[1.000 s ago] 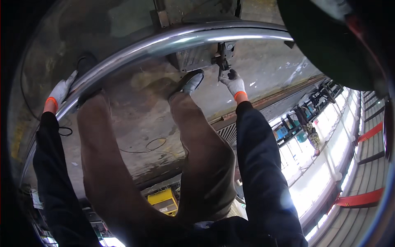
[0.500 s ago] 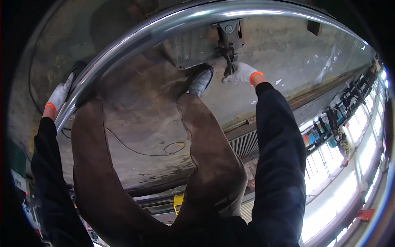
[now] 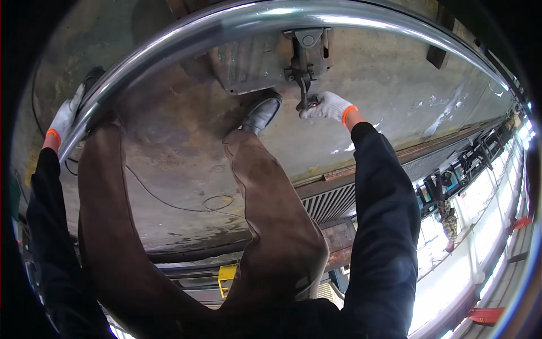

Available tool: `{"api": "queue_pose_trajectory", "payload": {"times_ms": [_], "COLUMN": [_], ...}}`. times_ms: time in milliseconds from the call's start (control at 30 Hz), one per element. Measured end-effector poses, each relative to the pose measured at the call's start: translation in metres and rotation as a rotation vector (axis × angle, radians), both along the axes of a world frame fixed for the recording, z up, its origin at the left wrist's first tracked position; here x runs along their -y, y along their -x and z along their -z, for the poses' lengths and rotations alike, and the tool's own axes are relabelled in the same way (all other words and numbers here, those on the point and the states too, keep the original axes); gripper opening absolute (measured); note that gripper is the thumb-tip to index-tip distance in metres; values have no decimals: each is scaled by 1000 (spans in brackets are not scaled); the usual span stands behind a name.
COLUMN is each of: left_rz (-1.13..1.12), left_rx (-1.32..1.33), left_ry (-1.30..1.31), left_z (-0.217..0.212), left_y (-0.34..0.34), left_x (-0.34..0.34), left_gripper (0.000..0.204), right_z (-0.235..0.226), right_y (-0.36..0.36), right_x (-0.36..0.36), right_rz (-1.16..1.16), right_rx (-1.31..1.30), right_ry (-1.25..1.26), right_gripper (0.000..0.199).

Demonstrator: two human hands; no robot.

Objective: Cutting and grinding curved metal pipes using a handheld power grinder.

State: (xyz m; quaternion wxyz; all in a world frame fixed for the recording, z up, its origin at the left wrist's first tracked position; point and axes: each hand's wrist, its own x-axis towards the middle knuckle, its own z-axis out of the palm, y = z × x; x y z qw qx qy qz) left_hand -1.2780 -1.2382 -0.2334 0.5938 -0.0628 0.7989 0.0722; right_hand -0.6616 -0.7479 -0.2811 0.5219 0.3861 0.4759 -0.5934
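Observation:
A long shiny metal pipe (image 3: 186, 40) arches across the upper part of the head view, bent by the lens. On its left end rests my left hand (image 3: 64, 120), in a white glove with an orange cuff. Its fingers lie along the pipe's outer side, partly hidden by it. Below the pipe's middle is a dark metal clamp (image 3: 301, 62) on a bracket plate. A short curved lever (image 3: 304, 90) hangs from it toward me. My gloved right hand (image 3: 327, 106) is closed around the lever's lower end, with the fingertips curled.
My shoe (image 3: 261, 114) stands beside a flat metal base plate (image 3: 248, 76) on the stained floor. A thin cable (image 3: 169, 201) loops between my legs. Behind lie a slatted grate (image 3: 327, 203) and a yellow block (image 3: 227, 278). Another person (image 3: 447, 217) is far off at right.
The whole view has shifted a little, so most things sit farther left. My right hand stays on the lever, its fingers curled more tightly. My left hand remains at the pipe.

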Motion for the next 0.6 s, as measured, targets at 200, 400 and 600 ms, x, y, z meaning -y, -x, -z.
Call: {"api": "queue_pose_trajectory", "payload": {"times_ms": [200,400,600], "left_rz": [-66,-159,-93], "left_rx": [0,7,33], "left_ry": [40,74,59], "left_z": [-1,-6,-7], "left_y": [-5,-18,-10], "left_x": [-5,-16,-9], "left_gripper": [81,78,78], "right_z": [11,-39,-81], "right_y": [-21,-16,40], "right_x": [7,51,118], "right_rz": [437,59,-390], "right_rx": [148,-313,-101], "right_ry": [118,-482,-1210], "right_gripper": [45,42,33]}}
